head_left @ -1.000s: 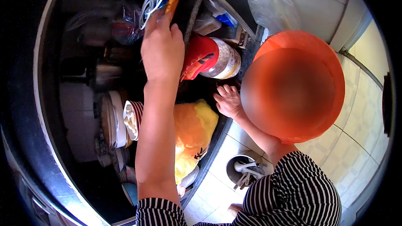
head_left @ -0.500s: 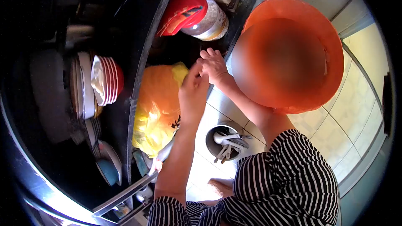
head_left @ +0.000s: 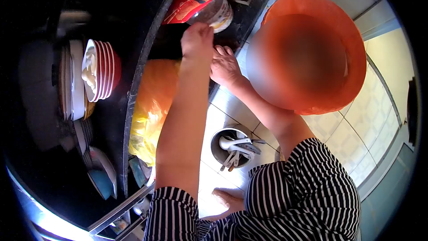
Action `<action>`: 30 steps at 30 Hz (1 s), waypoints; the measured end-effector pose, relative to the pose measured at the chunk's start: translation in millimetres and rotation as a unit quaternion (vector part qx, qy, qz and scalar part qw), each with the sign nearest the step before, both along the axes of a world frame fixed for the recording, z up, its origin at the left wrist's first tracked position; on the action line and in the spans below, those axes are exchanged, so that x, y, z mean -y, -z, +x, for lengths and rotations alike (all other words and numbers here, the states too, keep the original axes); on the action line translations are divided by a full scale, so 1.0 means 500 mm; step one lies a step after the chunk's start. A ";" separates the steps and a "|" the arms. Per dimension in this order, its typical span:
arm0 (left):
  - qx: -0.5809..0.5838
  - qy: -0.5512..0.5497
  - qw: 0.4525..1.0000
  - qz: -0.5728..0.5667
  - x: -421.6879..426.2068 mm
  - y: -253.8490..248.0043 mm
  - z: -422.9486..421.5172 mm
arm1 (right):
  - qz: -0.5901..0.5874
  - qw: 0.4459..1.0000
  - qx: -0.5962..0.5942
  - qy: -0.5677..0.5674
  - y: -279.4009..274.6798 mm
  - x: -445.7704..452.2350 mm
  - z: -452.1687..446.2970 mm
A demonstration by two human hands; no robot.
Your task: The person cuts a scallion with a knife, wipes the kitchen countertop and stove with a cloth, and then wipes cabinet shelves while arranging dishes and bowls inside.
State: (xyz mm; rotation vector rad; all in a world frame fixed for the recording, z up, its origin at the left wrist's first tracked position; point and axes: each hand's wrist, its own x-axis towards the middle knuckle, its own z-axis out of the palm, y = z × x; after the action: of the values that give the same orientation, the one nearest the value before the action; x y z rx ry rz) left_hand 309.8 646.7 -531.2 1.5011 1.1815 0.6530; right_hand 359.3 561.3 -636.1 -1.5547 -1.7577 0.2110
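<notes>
My left hand (head_left: 197, 39) is inside the dark shelf, its fingers curled and closed, just below a clear jar (head_left: 215, 14) and a red packet (head_left: 191, 1). Whatever those fingers hold, if anything, is hidden and slightly blurred. At the shelf's front edge, close beside the left wrist, is my right hand (head_left: 224, 67) with its fingers bent inward. I cannot make out what they grip. An orange and yellow plastic bag (head_left: 154, 93) lies on the same shelf, partly behind my left forearm.
A large orange tub (head_left: 356, 49) stands at the right, its middle blurred. On the tiled floor is a metal pot (head_left: 217, 151) with several utensils (head_left: 238, 147). Stacked red-and-white bowls (head_left: 107, 69), plates (head_left: 76, 80) and a blue-bottomed bowl (head_left: 103, 183) sit in the dark shelf at left.
My left hand has moved up and away from my right hand, toward the jar. My right hand has shifted slightly down, and the view has shifted a little.
</notes>
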 end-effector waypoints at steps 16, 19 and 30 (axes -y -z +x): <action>-0.281 0.019 0.916 0.287 0.177 0.175 -0.053 | -0.127 0.976 -0.165 -0.069 0.025 0.434 0.128; -0.291 -0.012 0.904 0.313 0.154 0.185 -0.012 | -0.194 0.947 -0.223 -0.127 0.015 0.478 0.148; -0.164 -0.128 0.939 0.274 0.054 0.201 0.213 | -0.163 0.955 -0.226 -0.101 0.038 0.418 0.130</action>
State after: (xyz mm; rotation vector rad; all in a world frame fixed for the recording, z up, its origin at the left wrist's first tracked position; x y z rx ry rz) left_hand 416.3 619.4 -631.9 1.9952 1.5507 0.9939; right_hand 424.1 352.2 -655.2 -1.3981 -1.5581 0.9238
